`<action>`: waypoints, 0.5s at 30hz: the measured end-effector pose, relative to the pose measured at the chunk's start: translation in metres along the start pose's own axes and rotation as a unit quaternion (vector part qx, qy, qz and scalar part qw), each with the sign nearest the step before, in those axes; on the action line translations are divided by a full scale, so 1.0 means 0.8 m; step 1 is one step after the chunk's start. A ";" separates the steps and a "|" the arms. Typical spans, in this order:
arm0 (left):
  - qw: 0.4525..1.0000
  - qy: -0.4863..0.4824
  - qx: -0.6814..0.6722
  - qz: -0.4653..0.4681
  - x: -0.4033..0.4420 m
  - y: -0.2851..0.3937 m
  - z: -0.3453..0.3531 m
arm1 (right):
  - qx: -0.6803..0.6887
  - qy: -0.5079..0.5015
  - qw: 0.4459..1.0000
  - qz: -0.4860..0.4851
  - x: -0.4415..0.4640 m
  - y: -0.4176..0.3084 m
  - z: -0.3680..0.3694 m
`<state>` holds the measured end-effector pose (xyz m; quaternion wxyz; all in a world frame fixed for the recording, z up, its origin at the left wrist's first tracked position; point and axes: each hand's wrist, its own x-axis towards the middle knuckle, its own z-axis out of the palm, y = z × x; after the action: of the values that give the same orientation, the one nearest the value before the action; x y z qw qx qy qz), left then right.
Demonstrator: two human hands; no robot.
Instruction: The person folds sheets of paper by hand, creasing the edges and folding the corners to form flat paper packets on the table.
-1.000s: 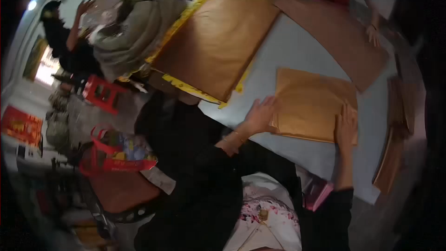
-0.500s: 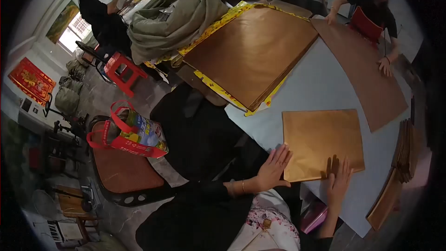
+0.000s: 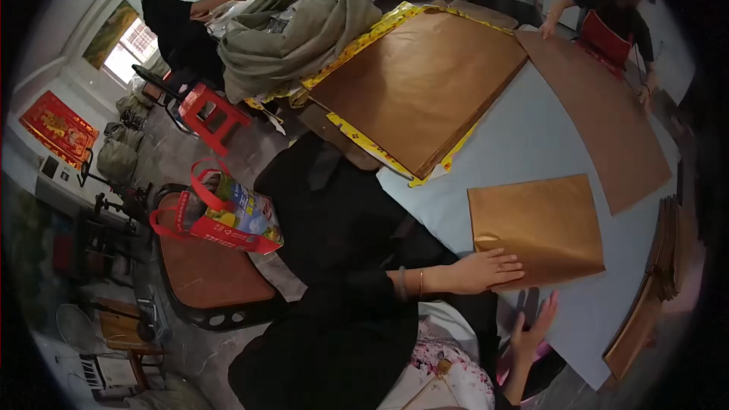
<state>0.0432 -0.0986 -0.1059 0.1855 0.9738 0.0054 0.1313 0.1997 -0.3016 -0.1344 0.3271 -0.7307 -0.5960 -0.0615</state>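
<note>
A folded golden-brown paper piece (image 3: 543,220) lies on the pale grey-blue tabletop (image 3: 501,140). Flat on its lower left corner rests my left hand (image 3: 486,272), palm down with fingers stretched out. Just below the paper's lower edge, my right hand (image 3: 535,328) is raised off it with fingers apart, holding nothing. Beyond them, a big stack of brown paper sheets (image 3: 418,80) sits on yellow-edged wrapping.
A co-worker (image 3: 619,15) across the table handles a long brown sheet (image 3: 600,121). Folded brown pieces (image 3: 664,250) stand at the right edge. At left are a red bag (image 3: 235,216) on a chair, a red stool (image 3: 213,116) and another person (image 3: 175,26).
My left hand has slid onto the paper's lower left corner. My right hand has come off the paper towards me. The co-worker's hand has shifted from the long sheet's surface to its far edge.
</note>
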 end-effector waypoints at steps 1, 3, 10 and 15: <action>1.000 0.001 0.002 -0.003 0.014 0.007 -0.024 | 0.002 0.000 1.000 -0.003 0.005 -0.008 0.000; 0.960 -0.005 -0.236 -0.154 0.040 0.016 -0.060 | 0.101 0.115 0.975 0.163 0.022 -0.035 -0.004; 0.668 0.280 -0.656 -0.213 0.082 0.017 -0.121 | 0.643 0.173 0.694 0.274 0.071 -0.018 0.059; 0.433 0.358 -0.804 -0.194 0.063 -0.005 -0.113 | 0.782 0.230 0.431 0.387 0.123 -0.046 0.029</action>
<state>0.0686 -0.0593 -0.0132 0.8872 0.2242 0.1519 0.3736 0.1868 -0.2047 -0.0902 0.8733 -0.2755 0.0529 0.3983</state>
